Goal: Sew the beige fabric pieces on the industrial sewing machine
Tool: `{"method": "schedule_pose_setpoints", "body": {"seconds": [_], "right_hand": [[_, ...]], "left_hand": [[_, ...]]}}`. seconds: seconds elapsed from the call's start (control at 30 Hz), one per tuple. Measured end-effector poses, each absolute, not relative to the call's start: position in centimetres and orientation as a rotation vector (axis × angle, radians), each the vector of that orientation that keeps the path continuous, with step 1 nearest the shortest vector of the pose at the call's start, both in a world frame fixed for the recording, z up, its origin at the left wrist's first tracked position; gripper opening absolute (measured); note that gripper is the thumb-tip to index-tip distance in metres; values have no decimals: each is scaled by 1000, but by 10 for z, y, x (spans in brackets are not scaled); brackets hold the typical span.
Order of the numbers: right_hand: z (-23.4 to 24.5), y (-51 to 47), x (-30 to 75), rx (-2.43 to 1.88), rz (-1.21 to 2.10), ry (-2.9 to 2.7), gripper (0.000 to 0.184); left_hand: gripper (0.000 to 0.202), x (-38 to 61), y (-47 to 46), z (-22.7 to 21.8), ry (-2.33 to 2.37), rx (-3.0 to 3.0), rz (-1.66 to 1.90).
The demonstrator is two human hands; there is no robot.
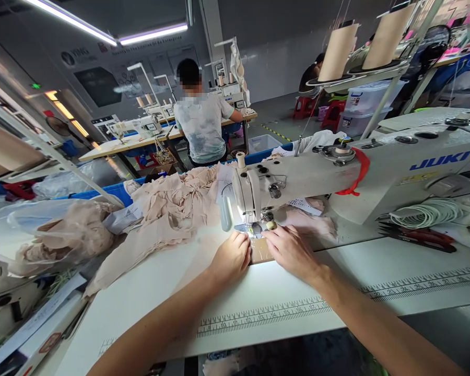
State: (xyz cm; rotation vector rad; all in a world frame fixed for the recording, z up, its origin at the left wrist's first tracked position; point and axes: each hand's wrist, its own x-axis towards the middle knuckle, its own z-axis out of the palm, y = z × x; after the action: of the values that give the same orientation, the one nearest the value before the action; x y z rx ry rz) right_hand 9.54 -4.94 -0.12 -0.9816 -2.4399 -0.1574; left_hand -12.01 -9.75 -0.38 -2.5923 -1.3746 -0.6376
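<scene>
In the head view a white JUKI sewing machine (297, 177) stands on the white table (172, 308), its lit needle area between my two hands. My left hand (230, 254) is at the left of the presser foot, fingers curled and pressed together. My right hand (292, 252) is on the other side, thumb and fingers closed close to the foot. Whatever they pinch is too small or hidden to make out. Below the needle, a tan plate (261, 251) shows between the hands. Beige fabric pieces (180, 196) lie heaped behind my left hand.
At right are dark-handled scissors (419, 237) and a coil of pale cord (429, 213). A bagged fabric bundle (62, 235) sits at left. Thread cones (339, 51) stand above the machine. A printed ruler (266, 317) runs along the front edge. Another person (201, 122) sits ahead.
</scene>
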Motion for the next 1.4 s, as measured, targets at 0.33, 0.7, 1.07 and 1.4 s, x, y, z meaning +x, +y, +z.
{"method": "schedule_pose_setpoints", "body": {"seconds": [0.33, 0.7, 1.07, 1.4], "right_hand": [[-4, -49, 96, -986, -26, -2380, 27], [4, -22, 90, -1118, 475, -2144, 35], [4, -24, 92, -1160, 355, -2147, 34], [-5, -32, 102, -1054, 281, -2125, 42]], "left_hand": [[35, -118, -95, -5, -1350, -2562, -614], [29, -119, -93, -9, -1329, -2555, -631], [32, -119, -86, -7, -1399, -2519, -589], [21, -113, -89, 15, -1687, -2420, -334]]}}
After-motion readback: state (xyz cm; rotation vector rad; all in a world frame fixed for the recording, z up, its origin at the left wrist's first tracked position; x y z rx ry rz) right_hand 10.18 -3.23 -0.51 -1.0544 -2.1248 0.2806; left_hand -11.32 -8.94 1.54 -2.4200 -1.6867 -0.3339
